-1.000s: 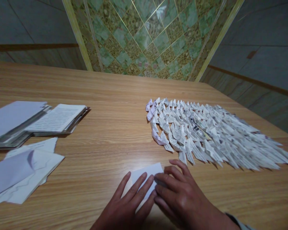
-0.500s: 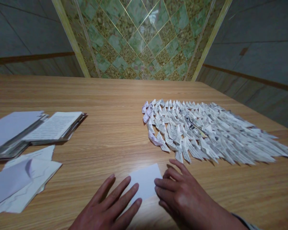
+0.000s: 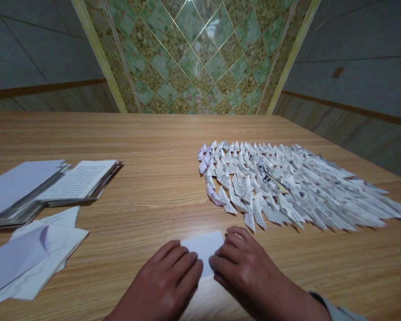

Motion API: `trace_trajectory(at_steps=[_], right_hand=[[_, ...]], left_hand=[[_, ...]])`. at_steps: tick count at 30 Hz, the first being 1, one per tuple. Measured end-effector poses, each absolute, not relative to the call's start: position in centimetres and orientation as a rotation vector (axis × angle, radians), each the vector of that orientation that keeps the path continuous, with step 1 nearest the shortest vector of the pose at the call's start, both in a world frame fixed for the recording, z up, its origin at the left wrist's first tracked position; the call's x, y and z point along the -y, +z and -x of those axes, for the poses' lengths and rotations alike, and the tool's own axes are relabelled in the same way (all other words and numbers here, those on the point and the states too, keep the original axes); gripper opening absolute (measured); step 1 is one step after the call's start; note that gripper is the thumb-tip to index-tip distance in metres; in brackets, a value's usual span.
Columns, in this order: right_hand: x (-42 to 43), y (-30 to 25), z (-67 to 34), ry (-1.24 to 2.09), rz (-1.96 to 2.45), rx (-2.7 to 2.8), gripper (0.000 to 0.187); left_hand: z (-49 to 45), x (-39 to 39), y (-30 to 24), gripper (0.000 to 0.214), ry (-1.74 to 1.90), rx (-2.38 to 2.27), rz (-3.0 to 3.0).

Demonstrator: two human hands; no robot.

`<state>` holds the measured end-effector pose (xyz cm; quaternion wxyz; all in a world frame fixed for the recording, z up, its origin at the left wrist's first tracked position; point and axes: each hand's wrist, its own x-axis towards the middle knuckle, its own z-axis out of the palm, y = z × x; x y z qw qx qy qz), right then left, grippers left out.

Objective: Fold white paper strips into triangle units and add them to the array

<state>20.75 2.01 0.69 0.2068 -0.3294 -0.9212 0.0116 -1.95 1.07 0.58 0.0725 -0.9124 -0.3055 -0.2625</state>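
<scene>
A small pale sheet of paper (image 3: 203,248) lies flat on the table close in front of me. My left hand (image 3: 172,272) covers its left side, the fingers curled and pressed together over the edge. At the right edge my right hand (image 3: 242,263) is closed, its fingertips on the paper. Both thumbs are hidden beneath the hands. Just beyond my right hand spreads a large group of folded paper boats (image 3: 270,178), mostly of printed paper, with a few pale violet ones at its left end.
At the far left lie stacks of paper, a plain one (image 3: 20,183) and a printed one (image 3: 83,178). Nearer are loose overlapping sheets (image 3: 63,240), one with a curled corner. The wooden table (image 3: 147,142) reaches back toward a wall of green and brown diamond tiles (image 3: 194,58).
My left hand's fingers were spread flat and have now curled together at the paper's left edge. My right hand's raised index finger has come down, and its fingers are drawn closer together.
</scene>
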Motion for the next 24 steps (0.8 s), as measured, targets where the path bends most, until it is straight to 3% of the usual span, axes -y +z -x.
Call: trace_trajectory(at_steps=[8, 14, 24], right_hand=[[-2.0, 0.9, -19.7, -0.018, 0.958, 2.474, 0.019], [-2.3, 0.5, -19.3, -0.052, 0.842, 2.369, 0.043], [-3.0, 2.7, -20.6, -0.105, 0.872, 2.253, 0.03]], left_hand=[[1.4, -1.5, 0.3, 0.033, -0.907, 0.932, 2.665], [1.5, -1.7, 1.2, 0.034, -0.955, 0.861, 2.677], [4.4, -1.7, 1.7, 0.027, -1.132, 0.783, 2.729]])
